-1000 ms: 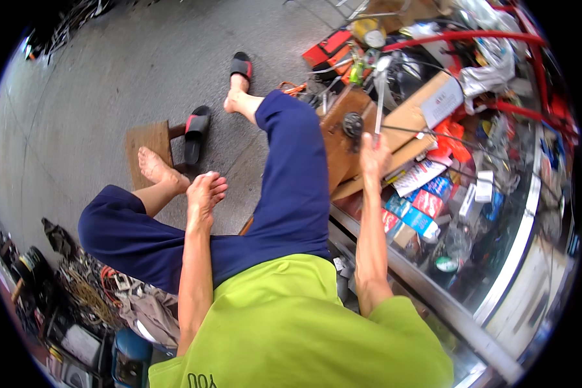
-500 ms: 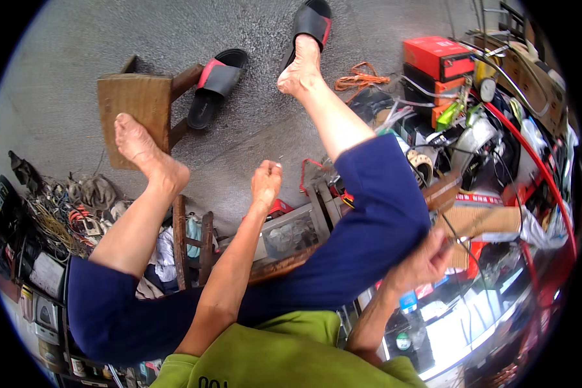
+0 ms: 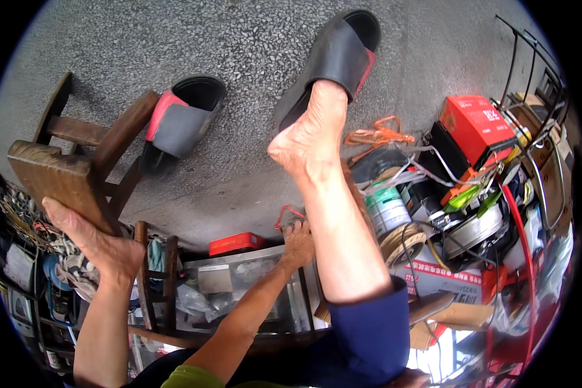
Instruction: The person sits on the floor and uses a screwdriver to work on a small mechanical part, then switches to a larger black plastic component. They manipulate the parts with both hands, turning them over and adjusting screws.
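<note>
My left hand [image 3: 297, 244] reaches down beside my right shin, fingers apart, at the metal edge of a glass case [image 3: 216, 279]; whether it grips anything is unclear. A thin red cord [image 3: 289, 212] lies just beyond it. Only a small, dim part of my right hand [image 3: 415, 379] shows at the bottom edge; its fingers are unclear. My right foot [image 3: 313, 132] is partly in a black-and-red slide sandal [image 3: 330, 55]. My left foot [image 3: 90, 242] is against a wooden stool [image 3: 55, 168], with the other sandal [image 3: 181, 129] lying beside it.
Speckled grey floor [image 3: 239, 39] spans the top. At right are piled red boxes [image 3: 475, 129], cans [image 3: 387, 208], cables and cardboard [image 3: 462, 315] by a red metal tube [image 3: 524, 265]. Wooden bars [image 3: 147, 278], tangled wires and cloth crowd the left; an orange cord [image 3: 375, 136] lies near my foot.
The view has tilted toward my feet. My left hand has moved forward beside my right shin. My right hand has dropped almost out of view. The stool now looks tipped, seen side-on.
</note>
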A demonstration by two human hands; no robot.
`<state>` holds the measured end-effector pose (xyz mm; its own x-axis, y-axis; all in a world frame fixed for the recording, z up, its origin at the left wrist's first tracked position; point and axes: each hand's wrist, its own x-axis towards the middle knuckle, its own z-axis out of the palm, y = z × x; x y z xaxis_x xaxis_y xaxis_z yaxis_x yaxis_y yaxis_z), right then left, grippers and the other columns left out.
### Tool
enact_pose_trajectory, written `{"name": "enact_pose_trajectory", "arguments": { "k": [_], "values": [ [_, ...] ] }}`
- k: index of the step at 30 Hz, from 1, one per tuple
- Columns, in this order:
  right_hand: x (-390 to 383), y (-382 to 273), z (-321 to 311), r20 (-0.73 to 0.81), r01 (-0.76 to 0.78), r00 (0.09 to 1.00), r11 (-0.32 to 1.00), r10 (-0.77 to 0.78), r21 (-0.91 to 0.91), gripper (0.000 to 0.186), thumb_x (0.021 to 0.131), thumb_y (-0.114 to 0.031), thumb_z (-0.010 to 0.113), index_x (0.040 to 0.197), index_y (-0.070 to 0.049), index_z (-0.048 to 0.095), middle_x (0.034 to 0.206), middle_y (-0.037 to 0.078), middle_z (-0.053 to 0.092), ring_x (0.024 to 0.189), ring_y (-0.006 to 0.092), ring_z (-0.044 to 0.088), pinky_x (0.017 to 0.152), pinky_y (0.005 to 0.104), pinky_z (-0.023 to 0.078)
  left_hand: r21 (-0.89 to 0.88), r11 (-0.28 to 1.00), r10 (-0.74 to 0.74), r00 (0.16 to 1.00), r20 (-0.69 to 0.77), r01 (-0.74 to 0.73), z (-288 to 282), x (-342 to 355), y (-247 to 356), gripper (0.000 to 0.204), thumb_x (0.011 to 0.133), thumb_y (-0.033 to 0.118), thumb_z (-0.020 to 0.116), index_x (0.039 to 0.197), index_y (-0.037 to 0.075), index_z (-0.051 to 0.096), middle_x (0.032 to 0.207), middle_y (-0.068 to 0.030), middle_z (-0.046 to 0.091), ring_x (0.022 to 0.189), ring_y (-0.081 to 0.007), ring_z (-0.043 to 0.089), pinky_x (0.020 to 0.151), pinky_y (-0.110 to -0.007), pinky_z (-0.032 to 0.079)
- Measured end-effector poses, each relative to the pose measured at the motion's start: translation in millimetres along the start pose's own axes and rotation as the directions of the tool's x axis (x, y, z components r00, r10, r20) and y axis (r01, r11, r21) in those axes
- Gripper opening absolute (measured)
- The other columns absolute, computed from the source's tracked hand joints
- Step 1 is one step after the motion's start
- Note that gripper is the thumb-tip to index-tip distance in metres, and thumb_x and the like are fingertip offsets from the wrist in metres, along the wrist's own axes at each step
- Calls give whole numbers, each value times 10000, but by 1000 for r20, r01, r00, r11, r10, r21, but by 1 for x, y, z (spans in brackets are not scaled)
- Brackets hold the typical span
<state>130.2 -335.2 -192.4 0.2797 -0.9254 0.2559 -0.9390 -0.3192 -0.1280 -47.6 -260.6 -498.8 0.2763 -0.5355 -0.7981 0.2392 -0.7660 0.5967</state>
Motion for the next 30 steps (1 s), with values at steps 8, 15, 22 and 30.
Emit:
{"name": "enact_pose_trajectory", "arguments": {
  "k": [8, 15, 22, 30],
  "values": [
    [10, 13, 5, 60, 85, 995, 994, -81, -68, 294, 892, -342, 523, 846, -53, 502, 638, 14, 382, 560, 128, 356, 539, 277, 302, 237, 971, -38, 999, 1, 36, -6, 20, -12, 196, 755, 124, 557, 919, 69, 651, 925, -94, 583, 917, -243, 552, 767, -430, 449],
    [-7, 7, -16, 77, 50, 996, 990, -40, -133, 313, 910, -344, 490, 810, -48, 504, 651, 37, 429, 569, 133, 388, 532, 277, 309, 479, 873, -10, 984, -177, 95, -158, -10, -93, 103, 731, 117, 618, 819, 88, 573, 810, -84, 618, 787, -239, 632, 753, -403, 439],
    [-19, -13, 8, -94, -162, 981, 985, 167, 54, 341, 910, -325, 586, 908, 8, 512, 645, -1, 354, 618, 92, 368, 591, 246, 314, 362, 807, -382, 880, -282, 467, -232, -58, -164, 237, 699, 219, 715, 889, 90, 655, 831, -93, 627, 798, -287, 638, 837, -484, 404],
    [-19, -4, 3, -7, -63, 998, 969, 66, 239, 251, 902, -219, 629, 804, -17, 518, 658, -20, 403, 608, 72, 359, 572, 223, 292, 25, 792, -548, 728, -413, 610, -207, -76, -142, 191, 667, 232, 727, 792, 94, 687, 715, -127, 651, 728, -336, 638, 834, -491, 407]
  ]
}}
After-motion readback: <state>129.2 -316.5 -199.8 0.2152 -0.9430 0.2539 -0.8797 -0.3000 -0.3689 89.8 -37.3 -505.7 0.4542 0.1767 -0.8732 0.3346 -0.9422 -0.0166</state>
